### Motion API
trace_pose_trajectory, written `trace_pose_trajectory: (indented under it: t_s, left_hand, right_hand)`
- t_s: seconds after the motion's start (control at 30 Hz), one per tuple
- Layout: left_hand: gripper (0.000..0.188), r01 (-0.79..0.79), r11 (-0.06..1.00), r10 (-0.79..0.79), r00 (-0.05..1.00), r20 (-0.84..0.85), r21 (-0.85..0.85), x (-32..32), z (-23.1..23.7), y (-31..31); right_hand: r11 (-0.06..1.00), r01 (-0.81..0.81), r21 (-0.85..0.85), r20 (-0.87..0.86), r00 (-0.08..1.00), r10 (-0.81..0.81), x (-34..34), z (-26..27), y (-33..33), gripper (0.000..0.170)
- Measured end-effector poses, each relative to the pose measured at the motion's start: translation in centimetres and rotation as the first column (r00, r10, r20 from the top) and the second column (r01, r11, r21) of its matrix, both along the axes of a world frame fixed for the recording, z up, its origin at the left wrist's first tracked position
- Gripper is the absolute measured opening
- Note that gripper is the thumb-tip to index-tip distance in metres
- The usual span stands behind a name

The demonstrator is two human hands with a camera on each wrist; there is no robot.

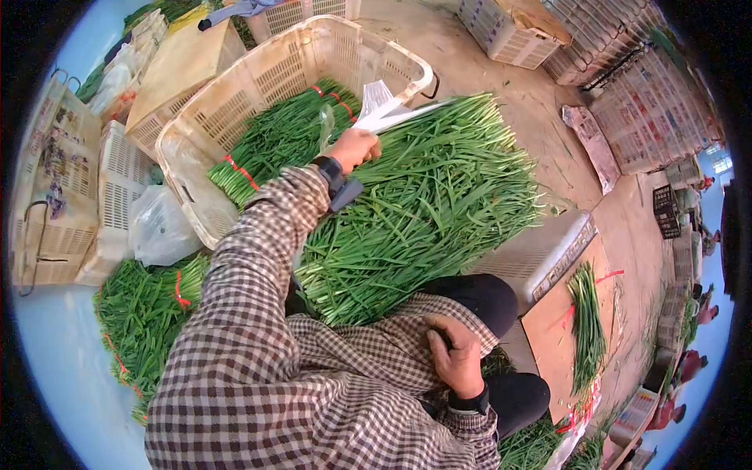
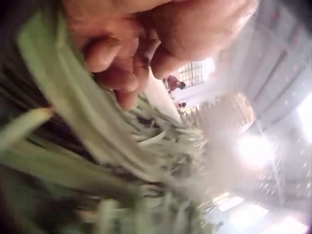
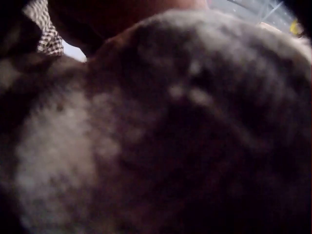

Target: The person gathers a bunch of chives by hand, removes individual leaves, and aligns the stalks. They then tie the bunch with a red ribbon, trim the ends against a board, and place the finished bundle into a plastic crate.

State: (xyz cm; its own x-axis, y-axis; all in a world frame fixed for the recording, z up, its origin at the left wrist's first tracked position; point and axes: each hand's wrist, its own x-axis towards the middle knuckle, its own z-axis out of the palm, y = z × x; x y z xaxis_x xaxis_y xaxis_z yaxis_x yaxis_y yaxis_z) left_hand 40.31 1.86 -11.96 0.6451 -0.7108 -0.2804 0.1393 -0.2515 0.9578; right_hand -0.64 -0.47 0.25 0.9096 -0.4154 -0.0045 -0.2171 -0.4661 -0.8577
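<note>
In the head view my left hand [image 1: 356, 149] reaches over a big heap of green leafy stalks [image 1: 423, 196], like garlic chives. It grips a white plastic strip [image 1: 392, 116] at the edge of the crate. In the left wrist view the fingers of the left hand [image 2: 126, 53] are curled above long green leaves [image 2: 83, 107], with a white edge beside the fingertips. My right hand [image 1: 456, 356] rests on the lap over the checked cloth, its fingers loosely bent. The right wrist view is mostly dark, blurred cloth [image 3: 58, 141].
A beige plastic crate [image 1: 176, 149] holds chive bundles tied with red bands [image 1: 294, 117]. More tied bundles [image 1: 149, 301] lie at left beside a clear plastic bag [image 1: 160, 223]. One bundle [image 1: 587, 329] lies on cardboard [image 1: 548, 329] at right. Stacked crates [image 1: 658, 110] stand farther back.
</note>
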Motion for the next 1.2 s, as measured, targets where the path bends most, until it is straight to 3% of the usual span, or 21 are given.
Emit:
trace_pose_trajectory:
  t_s: [0.07, 0.1, 0.13, 0.17, 0.2, 0.27, 0.3, 0.4, 0.43, 0.53, 0.57, 0.77, 0.87, 0.9, 0.93, 0.97, 1.0, 1.03, 1.13, 1.17, 1.2]
  left_hand:
    - [0.020, 0.083, 0.995, -0.092, 0.981, -0.171, -0.063, 1.2, 1.1, 1.6]
    - [0.020, 0.033, 0.993, -0.054, 0.982, -0.181, -0.118, 0.5, 2.4, 2.8]
    - [0.021, 0.015, 0.991, -0.028, 0.995, -0.101, -0.132, -0.2, 4.2, 4.4]
    - [0.026, -0.001, 0.995, 0.022, 0.979, 0.201, -0.103, -0.9, 5.2, 6.0]
    - [0.033, -0.025, 0.997, 0.060, 0.871, 0.487, -0.079, -1.7, 6.2, 7.6]
    - [0.051, -0.144, 0.978, -0.024, 0.646, 0.763, 0.152, -4.1, 7.9, 11.0]
    - [0.063, -0.166, 0.974, -0.037, 0.557, 0.829, 0.155, -4.9, 7.2, 12.5]
    - [0.064, -0.317, 0.906, -0.173, 0.325, 0.930, 0.279, -9.0, 6.2, 15.8]
    - [0.052, -0.327, 0.879, -0.214, 0.378, 0.901, 0.347, -9.3, 5.4, 16.5]
    - [0.042, -0.318, 0.860, -0.204, 0.503, 0.840, 0.399, -7.5, 3.9, 18.0]
    - [0.028, -0.342, 0.878, -0.152, 0.464, 0.873, 0.334, -7.3, 3.9, 18.1]
    - [0.021, -0.405, 0.835, 0.013, 0.691, 0.722, 0.372, -5.8, 5.0, 18.8]
    - [0.015, -0.386, 0.852, 0.031, 0.710, 0.703, 0.353, -5.0, 5.6, 19.2]
    - [0.010, -0.338, 0.888, 0.163, 0.865, 0.475, 0.312, -4.9, 6.3, 19.0]
    - [0.012, -0.312, 0.946, 0.287, 0.932, 0.221, 0.086, -4.4, 6.2, 19.2]
    - [0.014, -0.334, 0.931, 0.327, 0.943, -0.068, -0.146, -3.4, 5.7, 19.5]
    - [0.018, -0.401, 0.846, 0.277, 0.894, -0.351, -0.353, -2.4, 5.0, 19.9]
    - [0.017, -0.339, 0.852, 0.207, 0.918, -0.337, -0.398, -0.8, 3.1, 20.4]
    - [0.017, -0.450, 0.854, 0.202, 0.749, -0.631, -0.261, -2.0, 5.9, 18.9]
    - [0.023, -0.336, 0.932, 0.280, 0.905, -0.320, -0.136, -2.4, 5.8, 18.7]
    - [0.025, -0.234, 0.972, 0.235, 0.972, 0.031, -0.013, -2.9, 6.3, 18.6]
  right_hand:
    - [1.000, 0.024, 0.001, -0.009, 1.000, -0.024, 0.0, 0.1, 0.1, 0.021]
    - [0.999, 0.036, -0.009, -0.009, 0.999, -0.036, 0.1, 0.2, 0.1, 0.021]
    - [0.999, 0.043, -0.017, -0.009, 0.999, -0.043, 0.1, 0.3, 0.2, 0.021]
    - [0.998, 0.059, 0.000, -0.016, 0.998, -0.059, 0.2, 0.5, 0.3, 0.020]
    - [0.999, 0.050, -0.010, -0.011, 0.999, -0.050, 0.2, 0.2, 0.3, 0.020]
    - [0.998, 0.036, -0.042, -0.003, 0.999, -0.036, 0.1, -0.3, 0.3, 0.020]
    - [0.999, 0.034, -0.024, -0.005, 0.999, -0.034, 0.1, -0.2, 0.3, 0.020]
    - [1.000, 0.015, -0.020, -0.026, 1.000, -0.016, 0.3, -0.4, 0.6, 0.020]
    - [0.998, -0.009, -0.057, -0.002, 1.000, 0.009, 0.4, -0.6, 0.5, 0.019]
    - [0.992, -0.046, -0.116, 0.026, 0.998, 0.049, 0.3, -1.0, 0.5, 0.018]
    - [0.994, -0.041, -0.099, 0.011, 0.999, 0.042, 0.3, -0.9, 0.6, 0.019]
    - [0.990, -0.034, -0.134, -0.011, 0.999, 0.033, 0.1, -0.8, 1.0, 0.020]
    - [0.996, -0.003, -0.094, -0.052, 0.999, -0.002, 0.4, 0.0, 1.4, 0.023]
    - [0.995, 0.000, -0.096, -0.051, 0.999, -0.005, 0.3, -0.1, 1.4, 0.023]
    - [0.994, -0.004, -0.106, -0.046, 0.999, -0.001, 0.4, -0.2, 1.4, 0.024]
    - [0.993, -0.008, -0.115, -0.042, 0.999, 0.003, 0.4, -0.3, 1.3, 0.024]
    - [0.992, -0.013, -0.123, -0.039, 0.999, 0.008, 0.3, -0.4, 1.3, 0.024]
    - [0.993, -0.015, -0.117, -0.044, 0.999, 0.010, 0.3, -0.4, 1.3, 0.024]
    - [0.991, -0.018, -0.130, -0.043, 0.999, 0.013, 0.2, -0.5, 1.1, 0.022]
    - [0.987, -0.029, -0.155, -0.034, 0.999, 0.024, 0.1, -0.7, 1.0, 0.020]
    - [0.983, -0.042, -0.179, -0.026, 0.999, 0.038, 0.2, -0.8, 0.9, 0.019]
